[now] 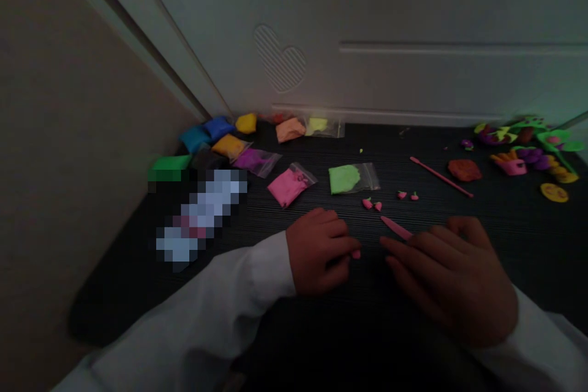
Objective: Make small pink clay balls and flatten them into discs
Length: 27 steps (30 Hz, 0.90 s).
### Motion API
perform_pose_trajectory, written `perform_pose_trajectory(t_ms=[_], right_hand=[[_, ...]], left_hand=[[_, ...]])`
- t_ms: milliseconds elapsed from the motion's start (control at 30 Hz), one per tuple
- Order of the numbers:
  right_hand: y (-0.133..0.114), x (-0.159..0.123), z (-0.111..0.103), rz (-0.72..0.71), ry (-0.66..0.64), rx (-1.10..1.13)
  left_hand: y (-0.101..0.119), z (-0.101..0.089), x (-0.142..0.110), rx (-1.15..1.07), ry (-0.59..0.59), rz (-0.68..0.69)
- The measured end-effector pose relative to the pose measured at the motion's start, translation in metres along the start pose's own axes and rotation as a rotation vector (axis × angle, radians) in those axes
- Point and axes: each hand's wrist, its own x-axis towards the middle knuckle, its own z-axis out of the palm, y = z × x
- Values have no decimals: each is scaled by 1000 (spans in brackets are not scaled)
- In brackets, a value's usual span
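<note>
My left hand (pixel 321 251) is closed, with a small piece of pink clay (pixel 356 254) at its fingertips. To its right, my right hand (pixel 452 278) reaches inward with fingers stretched out and slightly apart, nothing visible between the tips. A pink modelling knife (pixel 395 228) points out from behind the right fingers; its other end is hidden by that hand. Just beyond the hands lie tiny pink clay fruits with green tops, one pair (pixel 367 203) nearer and another pair (pixel 402 195) to the right. An opened bag of light green clay (pixel 344 179) and a bag of pink clay (pixel 288 186) lie behind them.
Several coloured clay bags (pixel 220 128) sit at the back left, near a blurred-out pale item (pixel 202 214). A pink stick tool (pixel 441 176) and a reddish-brown lump (pixel 463 169) lie right, before finished clay figures (pixel 509 163). A white panel (pixel 390 79) bounds the dark tabletop.
</note>
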Motion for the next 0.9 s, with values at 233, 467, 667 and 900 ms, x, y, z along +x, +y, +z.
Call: perform_pose_trajectory(t_ms=[233,467,667,900], right_hand=[[34,-2,-3,155,195,-158],[86,-29,1,553,302,-237],[110,-46,9,932,329,-127],[123,-53,16,1187,421,48]], left_hand=[[-1,0,1,56,34,-23],[4,-3,-1,164,35,-52],[7,0,-3,255,-14,-117],[3,6,-3,322,-59,-178]])
